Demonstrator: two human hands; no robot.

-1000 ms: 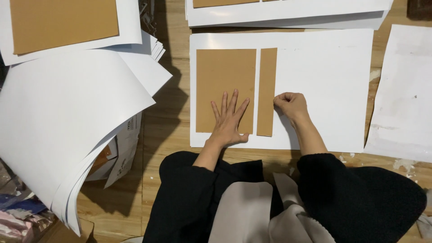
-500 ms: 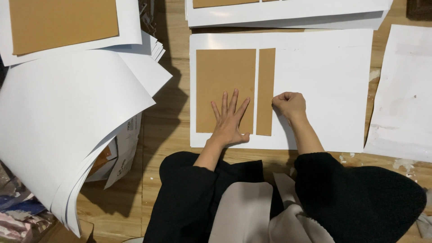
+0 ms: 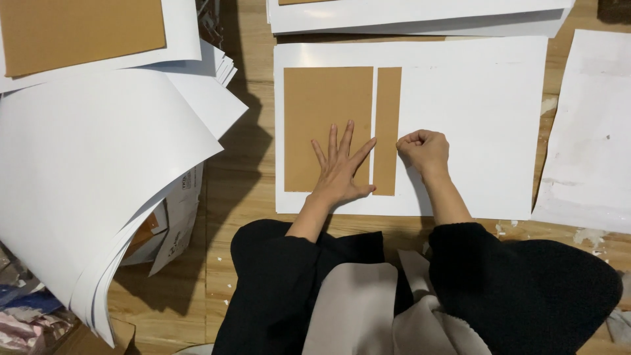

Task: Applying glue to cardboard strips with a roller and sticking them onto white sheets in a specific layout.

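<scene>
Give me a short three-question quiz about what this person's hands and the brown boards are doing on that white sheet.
1. True or false: the left hand lies flat, fingers spread, on the wide brown board.
2. Which thing does the closed right hand touch? A) the narrow brown strip B) the curled paper stack C) the far-right sheet
3. Fill in: both brown pieces rest on a large ______ sheet.

Key: 1 true. 2 A, at the strip's right edge. 3 white.
</scene>
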